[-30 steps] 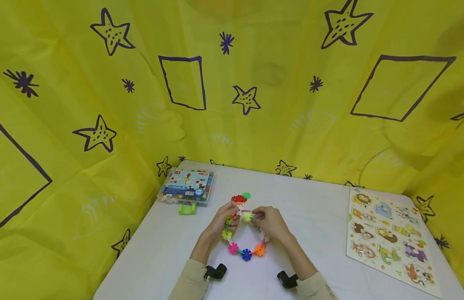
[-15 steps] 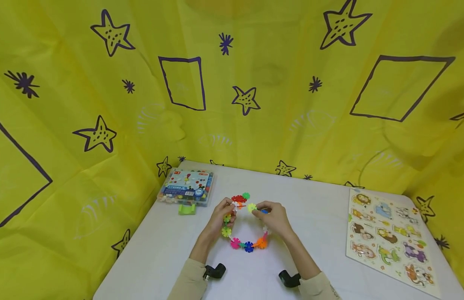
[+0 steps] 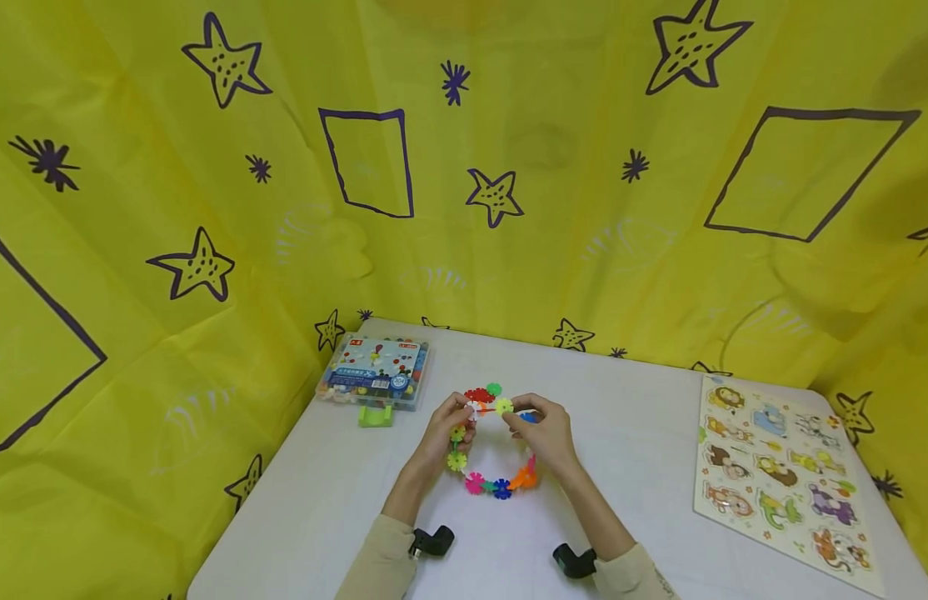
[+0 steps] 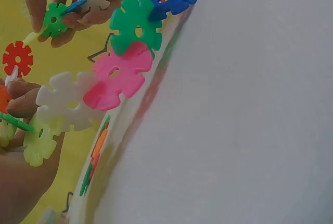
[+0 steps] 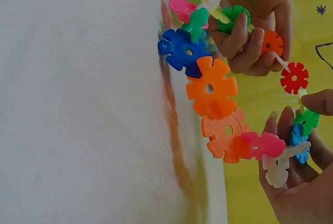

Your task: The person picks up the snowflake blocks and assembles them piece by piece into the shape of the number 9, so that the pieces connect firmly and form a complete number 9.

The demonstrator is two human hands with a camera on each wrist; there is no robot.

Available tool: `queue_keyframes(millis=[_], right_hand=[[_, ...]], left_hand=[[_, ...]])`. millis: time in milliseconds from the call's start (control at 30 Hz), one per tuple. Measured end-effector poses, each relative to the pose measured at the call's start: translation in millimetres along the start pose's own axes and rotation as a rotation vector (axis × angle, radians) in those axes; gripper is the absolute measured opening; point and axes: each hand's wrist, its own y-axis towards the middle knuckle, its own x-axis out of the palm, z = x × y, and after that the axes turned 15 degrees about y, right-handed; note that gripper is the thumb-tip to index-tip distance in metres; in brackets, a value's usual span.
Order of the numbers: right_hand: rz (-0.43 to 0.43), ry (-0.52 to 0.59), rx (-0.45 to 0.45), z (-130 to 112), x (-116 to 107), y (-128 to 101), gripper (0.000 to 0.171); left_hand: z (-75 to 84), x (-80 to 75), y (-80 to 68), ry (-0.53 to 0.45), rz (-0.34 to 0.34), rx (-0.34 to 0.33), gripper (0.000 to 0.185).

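A chain of coloured snowflake discs [image 3: 500, 486] curves in a loop above the white table [image 3: 644, 433]; its pink [image 4: 118, 75], green and blue discs [image 5: 179, 49] hang lowest. My left hand [image 3: 464, 412] pinches one end near a white disc [image 4: 67, 101] and a red disc [image 5: 294, 77]. My right hand [image 3: 518, 421] pinches the other end, with a green disc [image 4: 53, 21] and a pale disc between its fingers. The two ends sit close together at the top of the loop. I cannot tell whether they touch.
A clear plastic box of pieces [image 3: 376, 373] lies at the table's back left, with a green clip [image 3: 376, 417] in front of it. An animal puzzle board [image 3: 779, 475] lies on the right. Yellow patterned cloth [image 3: 209, 208] surrounds the table.
Both hands have moved a little farther from me with the chain. The right hand's end has come closer to the left hand's end, so the loop has narrowed.
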Motion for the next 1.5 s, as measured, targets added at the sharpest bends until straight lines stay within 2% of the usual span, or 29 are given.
queue_keyframes(millis=[300,467,800,967,1233,1500], right_hand=[[0.031,-0.004,0.001,-0.5,2.5,-2.4,0.014],[0.026,0.076,0.029,-0.6,1.6,-1.2,0.018],[0.016,0.189,0.082,-1.0,2.8,-0.7,0.017],[0.018,0.258,0.068,2.2,4.7,-1.1,0.017],[0.043,0.244,0.014,4.5,9.8,-6.3,0.018],[0.038,0.283,-0.001,7.2,11.7,-6.7,0.019]], left_hand=[[-1.4,2.7,0.5,0.024,0.005,0.032,0.012],[-2.4,2.2,1.1,0.039,0.024,0.045,0.012],[-2.7,2.3,0.5,-0.002,0.001,0.020,0.013],[-1.5,2.9,-0.6,-0.023,-0.007,0.019,0.014],[-2.2,3.2,-1.7,0.017,0.012,0.033,0.015],[-2.7,3.0,-0.8,0.031,-0.010,0.064,0.015]])
